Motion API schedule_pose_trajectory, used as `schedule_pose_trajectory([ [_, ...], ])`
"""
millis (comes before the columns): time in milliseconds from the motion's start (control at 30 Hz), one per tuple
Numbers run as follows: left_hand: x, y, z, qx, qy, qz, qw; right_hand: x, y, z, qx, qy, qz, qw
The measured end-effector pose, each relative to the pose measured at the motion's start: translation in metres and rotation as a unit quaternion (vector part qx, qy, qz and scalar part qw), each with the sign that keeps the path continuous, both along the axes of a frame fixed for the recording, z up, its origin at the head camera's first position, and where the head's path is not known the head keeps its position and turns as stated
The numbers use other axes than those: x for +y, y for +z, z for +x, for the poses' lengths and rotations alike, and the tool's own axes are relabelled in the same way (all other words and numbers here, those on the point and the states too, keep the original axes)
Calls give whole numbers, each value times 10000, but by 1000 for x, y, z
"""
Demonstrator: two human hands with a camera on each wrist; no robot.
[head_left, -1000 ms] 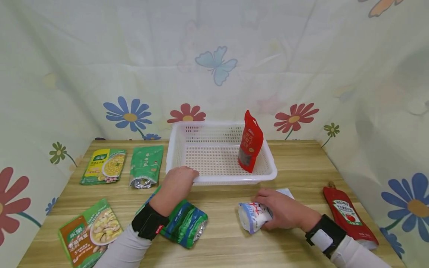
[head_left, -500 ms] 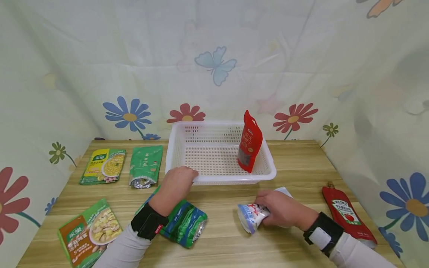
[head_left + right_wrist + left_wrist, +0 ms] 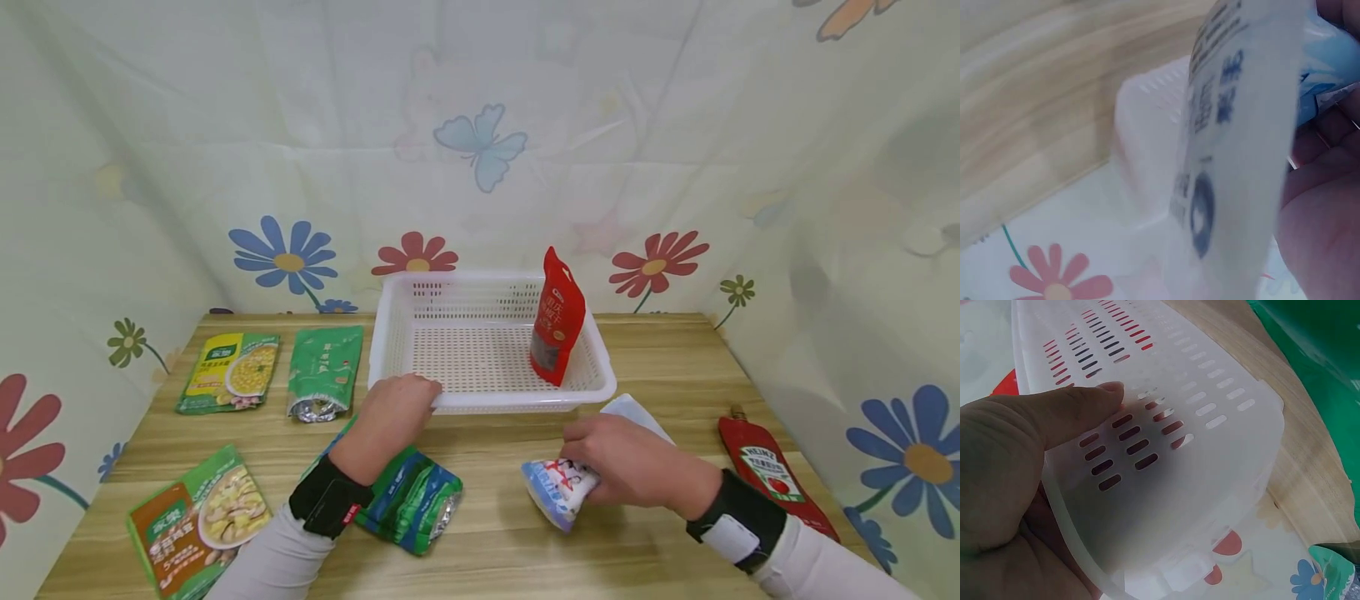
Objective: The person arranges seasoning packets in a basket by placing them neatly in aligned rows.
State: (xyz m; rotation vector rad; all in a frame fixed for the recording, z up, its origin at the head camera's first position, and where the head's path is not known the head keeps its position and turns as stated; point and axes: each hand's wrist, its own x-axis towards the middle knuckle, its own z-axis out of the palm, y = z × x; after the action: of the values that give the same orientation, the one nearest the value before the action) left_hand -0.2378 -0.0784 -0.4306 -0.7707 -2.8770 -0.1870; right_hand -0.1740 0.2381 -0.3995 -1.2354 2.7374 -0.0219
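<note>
In the head view my left hand point(image 3: 395, 414) grips the near left corner of a white plastic basket point(image 3: 517, 402). The left wrist view has the thumb point(image 3: 1079, 412) pressed on the basket's outer slotted wall, with the other fingers behind it. My right hand point(image 3: 637, 462) holds a white and blue pouch point(image 3: 561, 492) around its middle, to the right of the left hand and in front of the basket. Seen from the right wrist, the pouch's pale printed side point(image 3: 1241, 150) is close to the camera. A red pouch point(image 3: 558, 321) stands upright inside the basket at its right end.
Left of the basket lie a yellow-green soup packet point(image 3: 231, 373) and a green pouch point(image 3: 326, 372). A brown-green packet point(image 3: 198, 525) lies nearer. Beneath the left forearm is a blue-green pouch point(image 3: 412, 500). A red ketchup pouch point(image 3: 772, 471) lies at the right edge.
The white and blue pouch has tilted and turned in my right hand, its far end rising into view behind the hand. My left hand and the basket stay put.
</note>
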Motion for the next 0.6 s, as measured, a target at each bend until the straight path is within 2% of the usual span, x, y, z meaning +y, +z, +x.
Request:
schedule_pose_trajectory([
  [133,-1,2,0,-148,-67,10,9999,-3,9,2,274,150,217,9993],
  [400,-4,9,-2,-799,-124,400,9959,-7,24,1,587,198,307,9976],
  [600,-6,13,0,-824,-241,470,9952,-13,38,1,658,194,480,9965],
])
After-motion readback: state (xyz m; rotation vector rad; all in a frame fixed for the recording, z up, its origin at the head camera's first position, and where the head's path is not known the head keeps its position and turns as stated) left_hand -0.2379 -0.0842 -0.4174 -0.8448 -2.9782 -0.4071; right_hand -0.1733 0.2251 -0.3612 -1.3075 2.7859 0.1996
